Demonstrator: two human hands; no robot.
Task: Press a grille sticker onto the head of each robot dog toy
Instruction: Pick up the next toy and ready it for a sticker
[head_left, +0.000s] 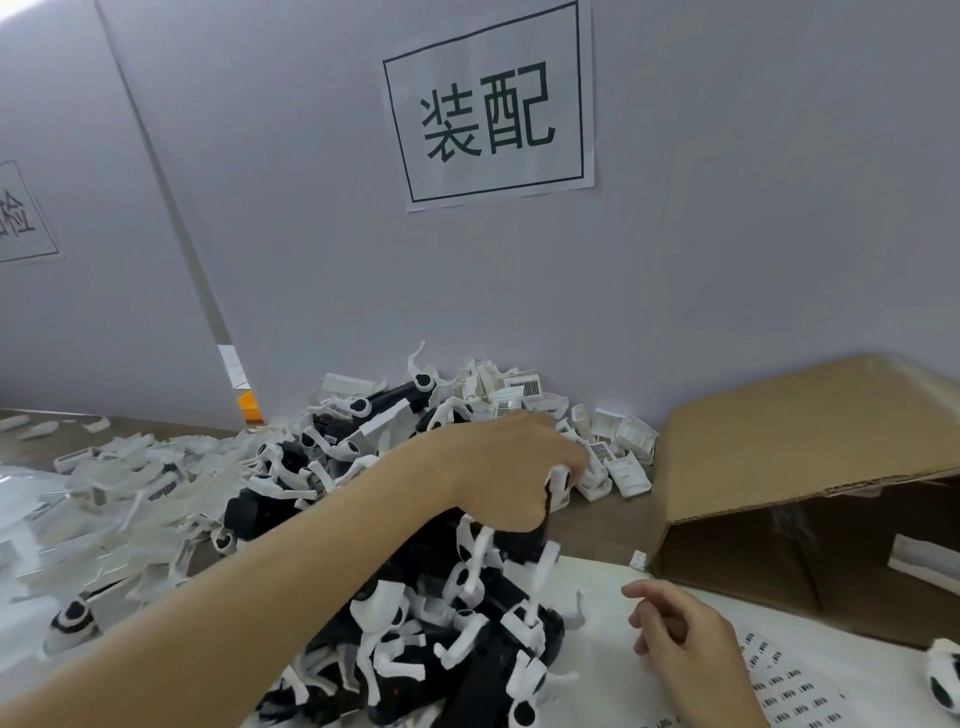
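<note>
A counter (597, 512) is carrying everything, backed by a pale wall with a printed sign (488, 106), and a cardboard box (810, 467) is lying on its side at the right. Spreading across the counter's middle is a big heap of robot dog toys (415, 597), black bodies tangled with white legs, with loose white shell parts (130, 493) drifting off to the left and a smaller cluster of white head pieces (613, 447) piling against the wall.

The left hand (514, 467) is reaching across the heap from the left, its fingers (558, 480) curling round one dog toy (498, 551) at the heap's right edge. That toy is hanging below the fist, its long axis running roughly downward toward the viewer, legs dangling.

The right hand (680, 634) is resting near the front right with fingers loosely curled, gripping nothing, just beside the sticker sheet (800, 691) that is lying flat under and beyond it. The stickers are therefore sitting nearest the right hand, while the toy is held well up and to its left; I judge the coming move is turning on bringing the toy's head down toward that hand. Which end of the held toy is the head, I cannot tell.
</note>
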